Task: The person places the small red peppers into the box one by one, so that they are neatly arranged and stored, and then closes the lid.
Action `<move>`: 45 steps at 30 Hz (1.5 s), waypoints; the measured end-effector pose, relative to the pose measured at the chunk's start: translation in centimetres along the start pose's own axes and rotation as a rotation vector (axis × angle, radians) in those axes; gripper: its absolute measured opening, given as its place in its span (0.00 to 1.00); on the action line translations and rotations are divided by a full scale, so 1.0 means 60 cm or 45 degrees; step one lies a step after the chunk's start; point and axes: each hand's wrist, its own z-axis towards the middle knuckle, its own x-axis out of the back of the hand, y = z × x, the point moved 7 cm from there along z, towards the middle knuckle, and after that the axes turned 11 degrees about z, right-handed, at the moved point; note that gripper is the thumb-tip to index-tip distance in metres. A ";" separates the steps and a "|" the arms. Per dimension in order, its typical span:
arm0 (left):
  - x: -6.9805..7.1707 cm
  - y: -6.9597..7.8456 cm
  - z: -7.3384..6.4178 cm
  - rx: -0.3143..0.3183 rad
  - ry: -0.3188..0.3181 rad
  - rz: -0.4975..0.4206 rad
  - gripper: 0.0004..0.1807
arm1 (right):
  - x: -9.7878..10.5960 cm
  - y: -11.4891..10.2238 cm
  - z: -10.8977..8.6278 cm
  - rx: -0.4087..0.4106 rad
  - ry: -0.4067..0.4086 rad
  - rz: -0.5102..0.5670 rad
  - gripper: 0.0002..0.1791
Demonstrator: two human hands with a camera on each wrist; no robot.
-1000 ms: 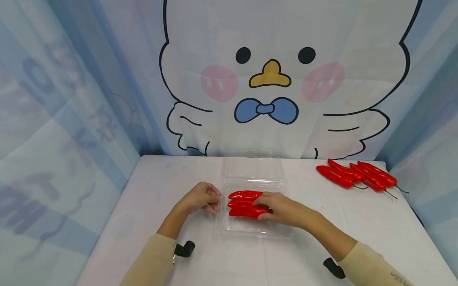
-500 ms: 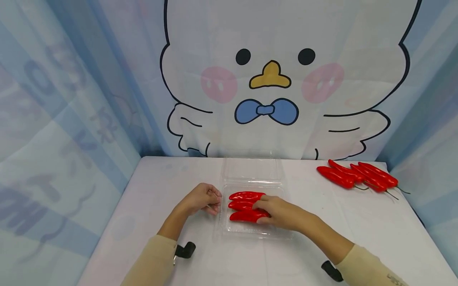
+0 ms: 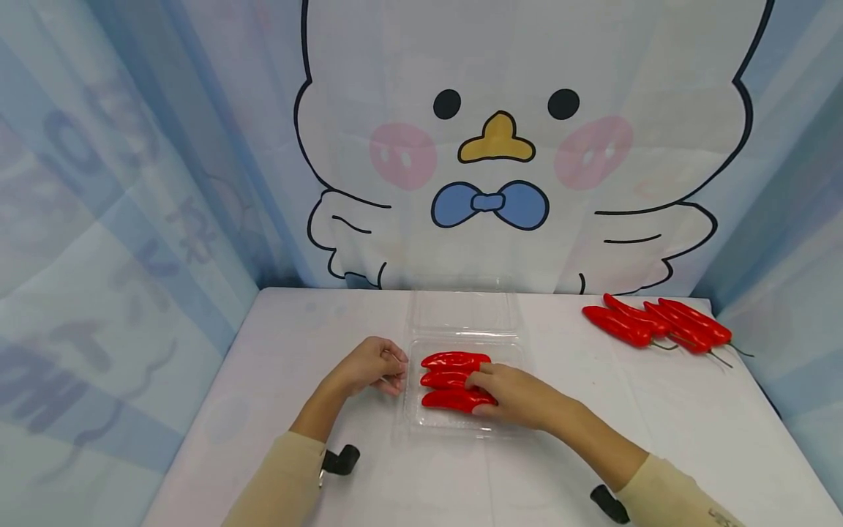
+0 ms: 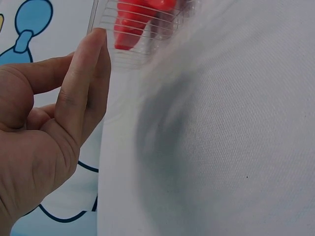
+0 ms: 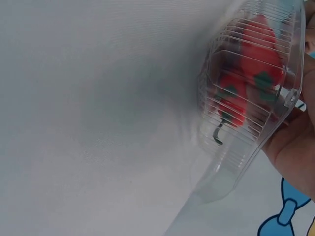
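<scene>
In the head view, a clear plastic clamshell container (image 3: 448, 424) stands open on the table. Three red chili peppers lie side by side in it: a back one (image 3: 454, 360), a middle one (image 3: 443, 380) and a front one (image 3: 454, 400). My right hand (image 3: 520, 395) reaches in from the right and grips the front pepper near its stem end, thumb on the near side. It hides the stem ends there. My left hand (image 3: 377, 366) holds the container's left rim at the fingertips, as the left wrist view shows. Through the ribbed wall, a pepper with a green cap (image 5: 258, 59) appears.
Several more red chili peppers (image 3: 658, 322) lie in a row at the table's back right corner. The container's lid (image 3: 464, 311) is folded back toward the printed curtain. The white table (image 3: 316, 322) is walled by cloth (image 3: 132, 183) at the left, right and back.
My right hand has moved slightly toward me with the front pepper, widening the gap to the middle one. The left hand has stayed at the rim.
</scene>
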 end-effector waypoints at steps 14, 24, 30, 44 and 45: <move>-0.001 0.001 -0.001 -0.003 -0.008 -0.013 0.08 | -0.015 0.010 -0.001 -0.011 0.065 -0.032 0.20; 0.000 0.001 -0.003 0.001 0.006 -0.005 0.07 | -0.017 0.011 0.001 -0.010 0.107 -0.032 0.20; -0.001 0.001 -0.002 -0.005 0.001 -0.005 0.07 | -0.017 0.009 0.001 -0.011 0.116 -0.029 0.20; 0.001 0.001 -0.002 -0.014 -0.006 -0.006 0.07 | -0.013 0.008 -0.002 -0.014 0.119 -0.009 0.21; 0.001 0.001 -0.001 -0.014 -0.005 -0.006 0.07 | -0.013 0.008 -0.003 -0.012 0.119 -0.009 0.21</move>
